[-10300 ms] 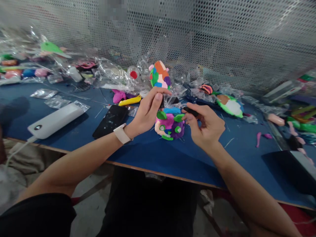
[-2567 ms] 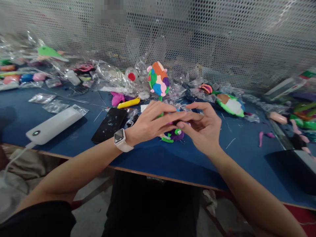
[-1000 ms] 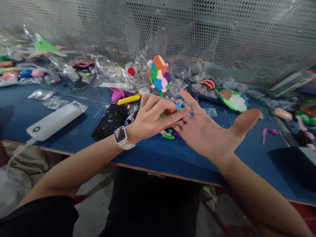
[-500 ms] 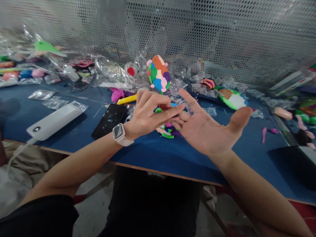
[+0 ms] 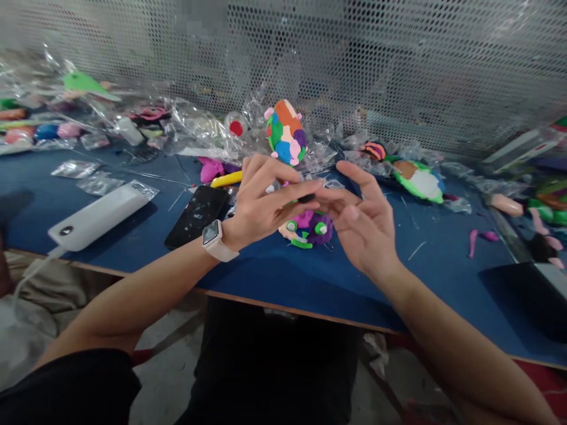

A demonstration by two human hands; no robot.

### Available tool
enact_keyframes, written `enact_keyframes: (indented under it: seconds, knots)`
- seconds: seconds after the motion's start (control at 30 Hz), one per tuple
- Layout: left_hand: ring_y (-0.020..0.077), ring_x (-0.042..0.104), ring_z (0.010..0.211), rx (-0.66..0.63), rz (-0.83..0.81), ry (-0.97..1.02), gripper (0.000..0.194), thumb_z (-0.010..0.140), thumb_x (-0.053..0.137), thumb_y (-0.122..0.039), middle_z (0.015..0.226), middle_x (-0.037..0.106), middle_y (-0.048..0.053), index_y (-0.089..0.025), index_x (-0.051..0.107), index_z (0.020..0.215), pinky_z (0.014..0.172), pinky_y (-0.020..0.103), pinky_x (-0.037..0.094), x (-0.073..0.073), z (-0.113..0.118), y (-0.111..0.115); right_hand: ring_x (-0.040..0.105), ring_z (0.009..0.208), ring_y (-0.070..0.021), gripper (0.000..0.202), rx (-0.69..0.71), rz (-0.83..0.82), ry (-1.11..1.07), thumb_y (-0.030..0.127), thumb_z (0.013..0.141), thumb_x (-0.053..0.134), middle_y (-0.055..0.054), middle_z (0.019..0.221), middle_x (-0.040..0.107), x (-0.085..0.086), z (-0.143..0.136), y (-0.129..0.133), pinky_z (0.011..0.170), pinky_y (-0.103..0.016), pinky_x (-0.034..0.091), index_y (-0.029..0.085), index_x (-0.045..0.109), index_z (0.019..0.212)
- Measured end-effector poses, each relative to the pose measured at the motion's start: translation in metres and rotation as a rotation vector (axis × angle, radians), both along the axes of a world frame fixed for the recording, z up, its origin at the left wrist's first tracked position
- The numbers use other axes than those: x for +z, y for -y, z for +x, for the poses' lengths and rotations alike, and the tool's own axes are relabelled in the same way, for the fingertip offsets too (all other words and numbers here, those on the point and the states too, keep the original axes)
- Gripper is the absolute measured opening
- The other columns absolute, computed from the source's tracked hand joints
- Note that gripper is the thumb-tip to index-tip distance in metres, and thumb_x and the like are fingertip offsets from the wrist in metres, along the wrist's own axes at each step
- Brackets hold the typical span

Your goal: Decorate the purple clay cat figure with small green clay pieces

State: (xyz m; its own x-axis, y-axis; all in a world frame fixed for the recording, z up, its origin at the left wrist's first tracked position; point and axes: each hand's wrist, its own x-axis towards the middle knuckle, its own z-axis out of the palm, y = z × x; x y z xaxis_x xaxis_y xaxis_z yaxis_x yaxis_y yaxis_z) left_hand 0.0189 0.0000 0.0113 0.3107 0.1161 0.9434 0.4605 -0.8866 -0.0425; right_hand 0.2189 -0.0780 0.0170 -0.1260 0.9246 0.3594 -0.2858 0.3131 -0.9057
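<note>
My left hand, with a watch on its wrist, has a small black piece pinched between its fingers. My right hand meets it from the right, its fingertips touching the left fingers, its fingers bent and thumb folded inward; whether it also grips the piece is hidden. Below and behind the hands lies a multicoloured clay figure with green and white round spots, partly covered. Just beyond stands an upright oval covered in coloured clay patches.
A black phone and a white power bank with a cable lie left on the blue table. A yellow ridged strip, magenta clay and plastic wrappers are behind. A green-rimmed clay disc lies right. Perforated metal mesh stands at the back.
My right hand has turned and curled its fingers and thumb inward from a spread palm. The black piece and more of the clay figure now show.
</note>
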Motion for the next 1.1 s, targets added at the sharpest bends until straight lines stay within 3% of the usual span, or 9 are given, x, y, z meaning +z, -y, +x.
enact_keyframes:
  seconds: [0.1,0.23,0.4,0.5,0.63,0.93,1.03,1.1]
  knots:
    - [0.0194,0.059,0.086,-0.096,0.025,-0.010,0.027,0.102,0.068,-0.052,0.087,0.068,0.002,-0.036,0.075,0.123,0.081,0.042,0.046,0.003,0.002,0.003,0.079,0.111,-0.0264,0.057,-0.148,0.056,0.130,0.052,0.089,0.082,-0.001,0.112,0.081,-0.005,-0.005,0.001,0.096,-0.048,0.068,0.037,0.054,0.136]
    - [0.0188,0.058,0.085,-0.164,0.160,-0.030,0.024,0.100,0.072,-0.047,0.081,0.070,0.001,-0.028,0.077,0.114,0.077,0.038,0.045,0.006,0.005,0.007,0.079,0.091,-0.0221,0.054,-0.165,0.054,0.173,0.051,0.088,0.085,0.002,0.096,0.079,-0.007,-0.010,0.004,0.085,-0.042,0.070,0.036,0.056,0.131]
    - [0.0193,0.063,0.088,-0.118,0.040,-0.130,0.029,0.102,0.066,-0.056,0.088,0.071,0.000,-0.039,0.073,0.124,0.082,0.040,0.048,-0.001,0.003,0.005,0.076,0.079,-0.0209,0.056,-0.199,0.058,0.219,0.054,0.087,0.084,0.003,0.088,0.075,-0.009,-0.006,0.003,0.072,-0.039,0.069,0.036,0.055,0.131]
    - [0.0184,0.065,0.093,-0.230,-0.024,-0.203,0.038,0.102,0.066,-0.055,0.101,0.073,0.002,-0.034,0.069,0.134,0.084,0.039,0.050,-0.003,0.004,0.005,0.072,0.069,-0.0193,0.063,-0.196,0.075,0.221,0.057,0.083,0.087,0.005,0.083,0.072,-0.011,-0.002,0.002,0.062,-0.036,0.066,0.036,0.055,0.133]
    - [0.0155,0.065,0.095,-0.337,-0.053,-0.203,0.028,0.104,0.068,-0.045,0.106,0.074,0.002,-0.028,0.068,0.125,0.084,0.035,0.051,-0.001,0.006,0.006,0.073,0.071,-0.0194,0.066,-0.191,0.106,0.212,0.056,0.080,0.090,0.004,0.083,0.073,-0.010,0.000,0.002,0.063,-0.036,0.066,0.036,0.056,0.133]
    - [0.0146,0.063,0.082,-0.297,-0.033,-0.138,0.017,0.105,0.066,-0.041,0.090,0.071,0.000,-0.025,0.067,0.098,0.076,0.034,0.046,-0.004,0.006,0.008,0.081,0.082,-0.0232,0.064,-0.121,0.060,0.205,0.046,0.076,0.095,0.003,0.089,0.082,-0.007,-0.002,0.000,0.072,-0.041,0.072,0.033,0.063,0.129]
    - [0.0149,0.063,0.084,-0.298,0.010,-0.175,0.013,0.103,0.070,-0.035,0.093,0.072,0.002,-0.023,0.067,0.102,0.076,0.033,0.047,0.002,0.004,0.007,0.081,0.080,-0.0217,0.059,-0.115,0.095,0.209,0.042,0.077,0.096,0.003,0.088,0.082,-0.008,-0.001,-0.001,0.069,-0.038,0.071,0.032,0.066,0.126]
    - [0.0159,0.065,0.089,-0.288,0.023,-0.238,0.022,0.100,0.074,-0.038,0.100,0.072,0.005,-0.021,0.069,0.114,0.079,0.033,0.049,0.010,-0.001,0.005,0.080,0.079,-0.0197,0.051,-0.163,0.155,0.231,0.038,0.079,0.095,0.003,0.089,0.082,-0.007,0.000,-0.001,0.070,-0.035,0.070,0.032,0.069,0.122]
